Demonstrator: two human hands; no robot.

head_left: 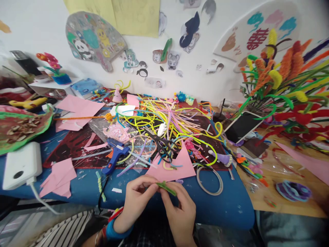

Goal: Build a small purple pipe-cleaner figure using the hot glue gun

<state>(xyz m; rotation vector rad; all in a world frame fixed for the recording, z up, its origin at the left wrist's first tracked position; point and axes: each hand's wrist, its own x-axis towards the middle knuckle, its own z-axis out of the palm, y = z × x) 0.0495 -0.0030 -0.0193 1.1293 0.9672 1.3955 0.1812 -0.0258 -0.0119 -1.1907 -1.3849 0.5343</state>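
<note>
The blue table (pixel 226 206) is crowded farther back by a pipe-cleaner pile (pixel 164 116), leaving a bare strip along its near edge. A pink paper triangle (pixel 177 166) reaches into that strip. Over the edge, the 2 hands, left hand (pixel 136 202) and right hand (pixel 180 211), pinch a short green pipe cleaner (pixel 167 188) between their fingertips.

Low in the frame's centre, left hand (pixel 136 200) and right hand (pixel 180 209) pinch a short fuzzy green pipe cleaner (pixel 167 188) above the blue-covered bench (pixel 226 202).

A red Chinese double-happiness character, 囍, is painted on a white fan-shaped paper cutout (pixel 257 32) stuck on the wall at the far right. No other writing can be read.
</note>
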